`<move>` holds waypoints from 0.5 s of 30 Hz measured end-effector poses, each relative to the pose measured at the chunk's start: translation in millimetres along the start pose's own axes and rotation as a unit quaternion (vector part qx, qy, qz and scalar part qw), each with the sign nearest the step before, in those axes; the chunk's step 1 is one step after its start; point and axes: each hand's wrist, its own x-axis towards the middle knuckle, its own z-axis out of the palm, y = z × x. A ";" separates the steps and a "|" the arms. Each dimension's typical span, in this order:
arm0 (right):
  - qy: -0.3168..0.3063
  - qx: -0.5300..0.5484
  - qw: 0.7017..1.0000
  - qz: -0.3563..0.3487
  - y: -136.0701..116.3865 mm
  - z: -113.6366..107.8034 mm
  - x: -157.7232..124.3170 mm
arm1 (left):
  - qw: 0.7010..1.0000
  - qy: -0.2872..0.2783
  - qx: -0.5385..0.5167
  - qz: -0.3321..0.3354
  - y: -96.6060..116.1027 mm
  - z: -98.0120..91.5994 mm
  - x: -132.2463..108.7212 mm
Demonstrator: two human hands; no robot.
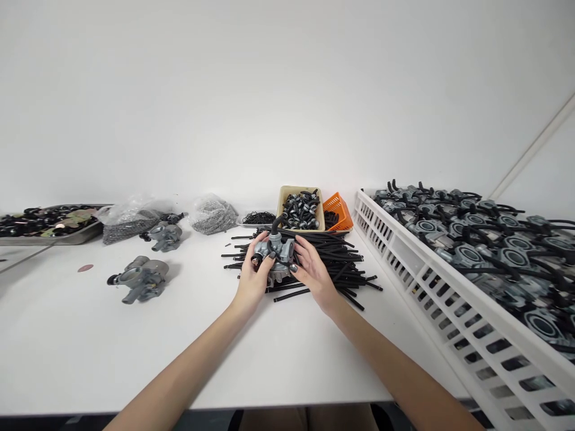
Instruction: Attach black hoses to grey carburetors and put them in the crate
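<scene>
A silver carburetor [277, 246] with a black rubber elbow on top is held up over the white table. My left hand [254, 272] grips its left side, thumb across the front. On its right side my right hand [313, 272] closes around the body, thumb and fingers touching it. Behind and below lies a loose pile of black rubber hoses [336, 263], partly hidden by my hands. Two more carburetors rest on the table to the left, a nearer one [141, 279] and a farther one [165, 236].
A white slatted crate [431, 287] full of carburetors with hoses fills the right side. At the back stand a cream basket [282, 200] of small black-and-silver parts and a tilted orange basket [344, 211]. Plastic bags [213, 214] and a metal tray [76, 235] sit farther left.
</scene>
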 end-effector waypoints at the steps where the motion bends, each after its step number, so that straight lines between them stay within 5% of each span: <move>1: -0.004 0.009 1.000 0.003 -0.5 0.9 0.6 | 1.000 -0.014 -0.002 -0.006 -0.4 -0.6 -0.6; 6: 0.008 -0.010 1.000 0.009 -1.6 -2.3 2.2 | 0.996 -0.068 -0.037 -0.034 -0.9 -2.8 -3.1; 12: 0.025 -0.047 0.998 -0.032 -9.9 -9.8 2.8 | 0.989 -0.042 -0.116 -0.083 3.7 1.1 -1.8; 15: 0.042 -0.043 0.996 -0.061 -14.5 -13.5 5.0 | 0.974 -0.090 -0.161 -0.133 6.8 3.7 -3.8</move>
